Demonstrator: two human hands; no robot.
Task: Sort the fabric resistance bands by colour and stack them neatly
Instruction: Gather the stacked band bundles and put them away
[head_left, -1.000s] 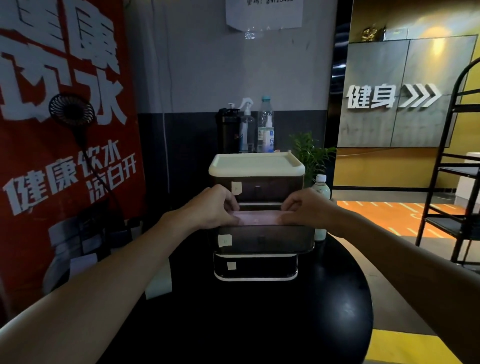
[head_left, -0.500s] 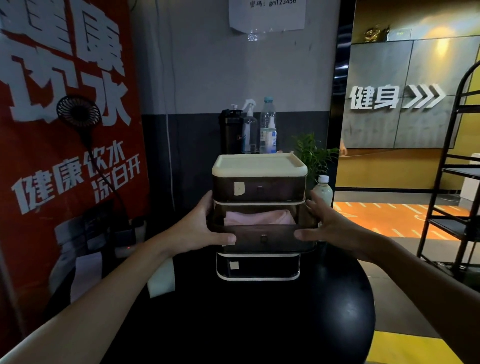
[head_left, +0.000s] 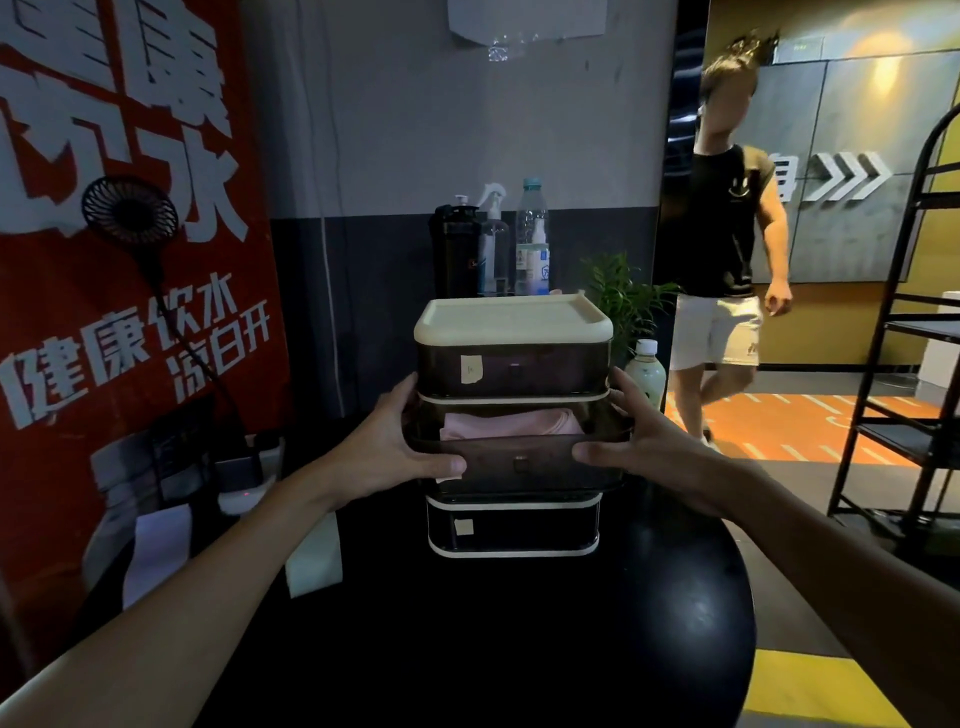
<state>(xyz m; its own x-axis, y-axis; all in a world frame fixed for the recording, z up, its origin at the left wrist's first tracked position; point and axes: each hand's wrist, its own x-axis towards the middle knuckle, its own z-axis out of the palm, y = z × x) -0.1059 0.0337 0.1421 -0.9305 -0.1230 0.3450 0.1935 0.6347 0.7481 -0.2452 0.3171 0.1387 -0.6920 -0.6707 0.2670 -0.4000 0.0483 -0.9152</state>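
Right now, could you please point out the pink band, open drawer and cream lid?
pink band (head_left: 511, 423): head view, folded top.
open drawer (head_left: 519, 480): head view, front wall.
cream lid (head_left: 511, 314): head view, flat top.

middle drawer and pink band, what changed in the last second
The left hand and right hand let go of the pink band, which now lies in the open middle drawer, and moved apart to grip its front corners. A person has walked into view at the right. The drawer unit, bottles and table stayed put.
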